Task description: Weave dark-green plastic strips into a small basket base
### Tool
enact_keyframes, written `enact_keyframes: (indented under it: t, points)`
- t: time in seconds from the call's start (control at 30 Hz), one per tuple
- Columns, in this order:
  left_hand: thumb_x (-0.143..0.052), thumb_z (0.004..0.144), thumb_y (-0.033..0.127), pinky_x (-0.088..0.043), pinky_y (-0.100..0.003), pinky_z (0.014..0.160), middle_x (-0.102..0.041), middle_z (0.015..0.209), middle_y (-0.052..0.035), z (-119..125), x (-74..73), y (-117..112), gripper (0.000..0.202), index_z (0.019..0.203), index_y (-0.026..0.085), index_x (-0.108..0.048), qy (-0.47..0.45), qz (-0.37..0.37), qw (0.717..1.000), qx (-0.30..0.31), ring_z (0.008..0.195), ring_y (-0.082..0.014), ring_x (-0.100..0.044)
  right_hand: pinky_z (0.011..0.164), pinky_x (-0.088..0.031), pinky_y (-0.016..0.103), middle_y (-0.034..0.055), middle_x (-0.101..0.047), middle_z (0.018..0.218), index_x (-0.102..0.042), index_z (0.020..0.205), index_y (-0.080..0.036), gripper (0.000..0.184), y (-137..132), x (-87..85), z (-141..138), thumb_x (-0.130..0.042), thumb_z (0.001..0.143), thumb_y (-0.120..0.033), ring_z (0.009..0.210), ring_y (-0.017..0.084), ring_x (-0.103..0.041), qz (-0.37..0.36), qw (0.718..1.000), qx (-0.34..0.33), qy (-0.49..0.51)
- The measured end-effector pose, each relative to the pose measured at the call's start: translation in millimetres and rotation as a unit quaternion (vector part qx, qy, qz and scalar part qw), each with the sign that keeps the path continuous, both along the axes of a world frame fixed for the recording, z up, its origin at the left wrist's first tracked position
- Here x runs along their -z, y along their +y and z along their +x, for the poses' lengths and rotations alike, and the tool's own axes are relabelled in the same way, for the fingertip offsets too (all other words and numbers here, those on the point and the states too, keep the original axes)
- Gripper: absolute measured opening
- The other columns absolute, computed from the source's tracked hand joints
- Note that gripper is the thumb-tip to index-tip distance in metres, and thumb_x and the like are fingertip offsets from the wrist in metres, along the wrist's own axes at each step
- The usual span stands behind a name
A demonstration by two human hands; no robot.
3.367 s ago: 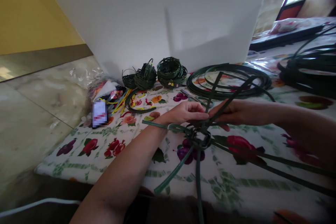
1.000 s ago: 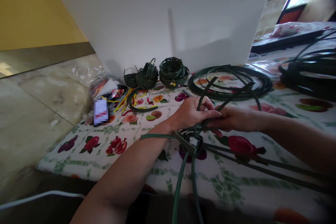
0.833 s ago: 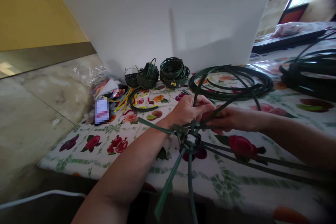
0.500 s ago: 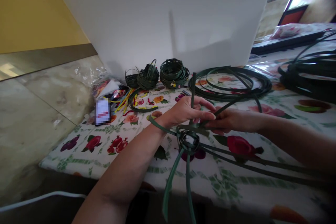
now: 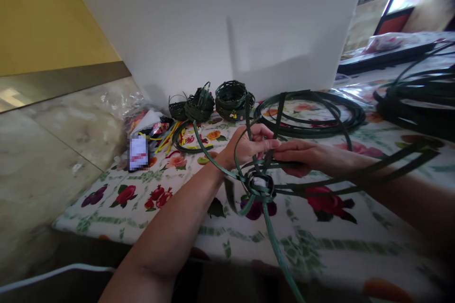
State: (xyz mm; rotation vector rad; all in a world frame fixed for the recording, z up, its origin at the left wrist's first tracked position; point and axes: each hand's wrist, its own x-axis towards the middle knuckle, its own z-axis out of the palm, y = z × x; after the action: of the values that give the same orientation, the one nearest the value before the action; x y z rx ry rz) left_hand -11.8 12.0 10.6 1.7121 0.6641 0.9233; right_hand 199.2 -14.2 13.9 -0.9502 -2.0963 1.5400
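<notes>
Since the green strips [image 5: 280, 113] now point further left, the woven ring [image 5: 265, 194] over the surface [image 5: 135, 222] looks turned a bit; the left hand [image 5: 250, 144] and right hand [image 5: 298, 156] pinch them just behind it.

A white panel [image 5: 213, 19] is standing behind the fruit-print tablecloth [image 5: 245, 253]; a yellow wall [image 5: 39, 14] is rising leftward, bright light glaring upper right.

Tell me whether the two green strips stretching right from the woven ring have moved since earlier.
Yes. Judged against the printed red flower, the two green strips have swung upward in the picture, now crossing its upper part.
</notes>
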Motion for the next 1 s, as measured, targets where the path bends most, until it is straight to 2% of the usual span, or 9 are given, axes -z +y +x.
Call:
enact_keyframes:
  t: [0.13,0.23,0.33,0.43,0.5,0.6,0.8,0.9,1.0]
  points:
    - [-0.09,0.069,0.058,-0.035,-0.024,0.048,-0.054,0.054,0.0065,0,-0.4,0,0.05,0.082,0.02,-0.06,0.0,-0.008,1.0,-0.018,0.046,-0.0092,-0.05,0.048,-0.023,0.026,-0.0056,-0.043,0.059,-0.055,0.074,-0.02,0.055,-1,2.4,-3,-0.065,0.091,-0.071,0.051,0.008,-0.033,0.022,1.0,-0.011,-0.004]
    - [-0.088,0.073,0.057,-0.037,-0.025,0.051,-0.054,0.056,0.0061,-1,1.0,-1,0.046,0.082,0.02,-0.062,0.016,-0.001,1.0,-0.018,0.048,-0.0094,-0.051,0.048,-0.023,0.025,-0.0068,-0.044,0.056,-0.053,0.074,-0.02,0.056,3,10.5,-3,-0.061,0.094,-0.072,0.049,0.007,-0.032,0.023,0.999,-0.023,-0.01]
    - [-0.087,0.075,0.054,-0.037,-0.025,0.053,-0.054,0.058,0.0055,-2,1.4,-3,0.042,0.083,0.02,-0.063,0.036,0.008,0.999,-0.01,0.051,-0.0095,-0.051,0.051,-0.031,0.025,-0.0027,-0.054,0.057,-0.058,0.072,-0.019,0.057,5,13.7,-3,-0.06,0.096,-0.07,0.05,0.009,-0.042,0.053,0.997,-0.022,-0.058]
    - [-0.088,0.074,0.053,-0.034,-0.025,0.052,-0.052,0.057,0.0057,-1,0.8,-5,0.042,0.082,0.019,-0.064,0.046,0.02,0.998,-0.023,0.051,-0.009,-0.048,0.056,-0.039,0.027,0.0019,-0.064,0.064,-0.067,0.075,-0.018,0.054,3,9.8,-4,-0.061,0.095,-0.068,0.055,0.013,-0.053,0.074,0.994,-0.009,-0.085]
    - [-0.087,0.075,0.051,-0.033,-0.025,0.052,-0.052,0.057,0.0058,-1,1.5,-4,0.04,0.082,0.019,-0.064,0.038,0.031,0.998,-0.03,0.05,-0.0087,-0.048,0.056,-0.038,0.028,0.0009,-0.06,0.061,-0.069,0.076,-0.019,0.053,1,6.4,-5,-0.06,0.094,-0.068,0.056,0.013,-0.052,0.097,0.991,0.004,-0.092]
    - [-0.084,0.079,0.052,-0.034,-0.025,0.052,-0.052,0.057,0.006,-3,5.7,2,0.039,0.083,0.02,-0.063,0.02,0.032,0.999,-0.027,0.05,-0.0088,-0.049,0.057,-0.036,0.028,-0.0006,-0.054,0.062,-0.062,0.07,-0.02,0.056,-2,4.3,-7,-0.056,0.097,-0.068,0.058,0.013,-0.046,0.143,0.986,0.006,-0.079]
    - [-0.086,0.078,0.054,-0.036,-0.024,0.051,-0.054,0.056,0.0062,-3,9.2,6,0.043,0.081,0.02,-0.061,-0.001,0.025,0.999,-0.02,0.049,-0.0083,-0.05,0.053,-0.026,0.027,-0.0055,-0.035,0.062,-0.049,0.069,-0.022,0.057,-3,9.2,-12,-0.057,0.094,-0.071,0.057,0.011,-0.03,0.12,0.992,0.0,-0.042]
    - [-0.089,0.074,0.054,-0.036,-0.024,0.049,-0.054,0.056,0.0065,-1,4.4,0,0.044,0.084,0.019,-0.064,-0.011,0.004,0.999,-0.031,0.048,-0.0084,-0.05,0.054,-0.026,0.028,-0.0052,-0.034,0.063,-0.048,0.066,-0.021,0.059,0,12.2,-12,-0.058,0.093,-0.071,0.058,0.011,-0.029,0.133,0.99,-0.004,-0.037]
    - [-0.091,0.071,0.052,-0.036,-0.023,0.049,-0.057,0.061,0.0056,-1,-0.3,-1,0.045,0.089,0.018,-0.067,-0.024,-0.043,0.998,-0.025,0.049,-0.008,-0.051,0.053,-0.024,0.028,-0.0047,-0.035,0.061,-0.051,0.063,-0.02,0.061,4,10.4,-6,-0.062,0.088,-0.075,0.057,0.01,-0.03,0.132,0.989,0.041,-0.046]
